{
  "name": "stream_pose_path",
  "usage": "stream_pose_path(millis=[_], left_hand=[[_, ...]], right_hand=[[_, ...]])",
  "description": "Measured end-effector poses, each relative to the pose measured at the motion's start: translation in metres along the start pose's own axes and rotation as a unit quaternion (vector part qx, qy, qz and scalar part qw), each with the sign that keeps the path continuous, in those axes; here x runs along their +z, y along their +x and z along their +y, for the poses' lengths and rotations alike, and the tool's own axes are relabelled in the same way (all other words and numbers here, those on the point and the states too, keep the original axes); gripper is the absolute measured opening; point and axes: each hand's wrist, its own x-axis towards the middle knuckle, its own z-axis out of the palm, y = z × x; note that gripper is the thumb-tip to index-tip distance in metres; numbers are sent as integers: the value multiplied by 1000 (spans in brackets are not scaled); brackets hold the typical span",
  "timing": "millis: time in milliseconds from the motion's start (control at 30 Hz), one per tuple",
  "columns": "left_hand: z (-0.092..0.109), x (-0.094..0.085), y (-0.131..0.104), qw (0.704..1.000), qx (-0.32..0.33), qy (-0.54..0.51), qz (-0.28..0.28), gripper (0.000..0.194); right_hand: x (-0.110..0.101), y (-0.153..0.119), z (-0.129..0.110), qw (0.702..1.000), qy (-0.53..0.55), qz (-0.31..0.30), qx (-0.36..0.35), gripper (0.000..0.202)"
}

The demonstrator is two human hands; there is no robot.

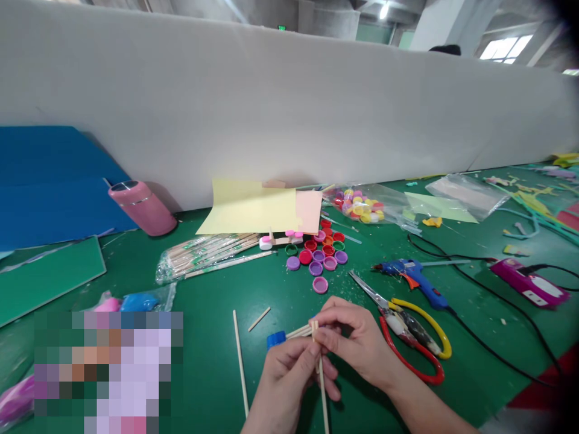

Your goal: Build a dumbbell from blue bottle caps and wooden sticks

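My left hand [292,377] and my right hand [353,340] meet low in the middle, both closed on thin wooden sticks [322,398]. A long stick points down toward me, and short stick ends stand side by side between my fingertips. Behind my fingers, a few sticks run sideways to a blue bottle cap [275,339]; whether they are joined to it I cannot tell. Left of my hands lie a long wooden stick [241,361] and a short stick piece [259,319]. Scissors [389,310] with red and yellow handles rest beside my right hand.
Loose bottle caps [318,256] lie ahead, near a bag of sticks [203,253] and a bag of colourful caps [362,205]. A blue glue gun [416,280] trails its cable past a purple power strip [527,280]. A pink flask [143,208] stands left.
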Motion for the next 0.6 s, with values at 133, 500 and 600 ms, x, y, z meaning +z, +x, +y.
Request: stream_pose_path(millis=[133, 500, 600], left_hand=[[2, -1, -1, 998, 8, 52, 19, 24], [16, -10, -2, 998, -28, 56, -25, 33], [17, -9, -1, 999, 35, -6, 20, 29]], right_hand=[[-4, 2, -8, 999, -25, -20, 16, 14], [-25, 9, -15, 984, 90, -112, 108, 23], [-14, 13, -8, 958, 252, -25, 135, 26]])
